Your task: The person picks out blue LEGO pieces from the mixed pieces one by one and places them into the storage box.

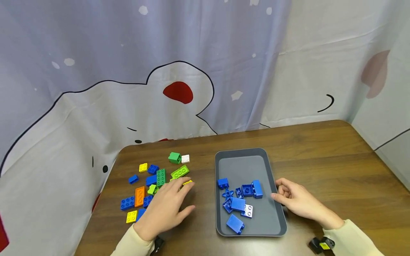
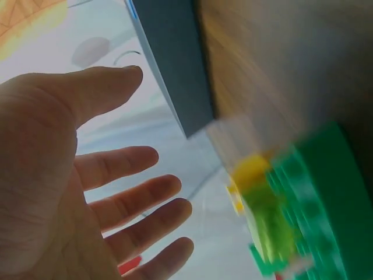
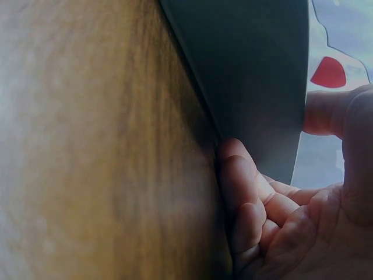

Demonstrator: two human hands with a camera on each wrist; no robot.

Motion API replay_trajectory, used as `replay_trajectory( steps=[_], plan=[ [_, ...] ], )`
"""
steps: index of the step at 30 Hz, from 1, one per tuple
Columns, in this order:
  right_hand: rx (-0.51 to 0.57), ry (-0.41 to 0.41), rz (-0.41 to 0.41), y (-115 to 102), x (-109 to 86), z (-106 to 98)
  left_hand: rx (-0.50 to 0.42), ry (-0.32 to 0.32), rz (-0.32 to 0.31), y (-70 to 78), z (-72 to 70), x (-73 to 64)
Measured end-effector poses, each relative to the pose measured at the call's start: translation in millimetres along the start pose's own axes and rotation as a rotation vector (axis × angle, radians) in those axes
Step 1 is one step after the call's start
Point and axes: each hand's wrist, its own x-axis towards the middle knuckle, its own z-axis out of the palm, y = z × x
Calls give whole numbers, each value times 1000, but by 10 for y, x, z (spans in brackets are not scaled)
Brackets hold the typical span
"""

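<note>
My left hand (image 1: 164, 208) is over the right side of a pile of toy building bricks, its fingers extended and thumb spread, with nothing held. Beyond its fingertips lies a lime-green brick (image 1: 180, 172); a yellow brick (image 1: 187, 182) peeks out beside the index finger. The left wrist view shows a green brick (image 2: 332, 198) below the open palm. At the right edge of the grey tray (image 1: 240, 167), my right hand (image 1: 296, 199) grips the wall, thumb at the rim and fingers curled against the outer side. Several blue bricks (image 1: 238, 204) and a white brick (image 1: 248, 211) lie in the tray.
Left of the left hand are an orange brick (image 1: 139, 196), a dark green brick (image 1: 161, 177), and yellow and blue ones. A green block (image 1: 174, 158) and a white brick (image 1: 185, 159) sit farther back. A patterned curtain (image 1: 237, 71) hangs behind the wooden table (image 1: 320, 156).
</note>
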Motion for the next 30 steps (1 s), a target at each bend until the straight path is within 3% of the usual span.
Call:
replay_trajectory(
  steps=[8, 15, 19, 24, 30],
  plan=[
    [0, -2, 7, 14, 6, -9, 93, 25, -71, -274, -64, -294],
    [5, 1, -7, 12, 8, 10, 161, 6, -155, -464, -91, -548],
    [5, -5, 1, 12, 8, 9, 189, -46, -234, -558, -133, -705],
    [3, -10, 11, 10, 7, 5, 173, -172, -326, -653, -148, -827],
    [-3, -7, 9, 15, 7, 9, 132, -231, -368, -700, -65, -885]
  ],
)
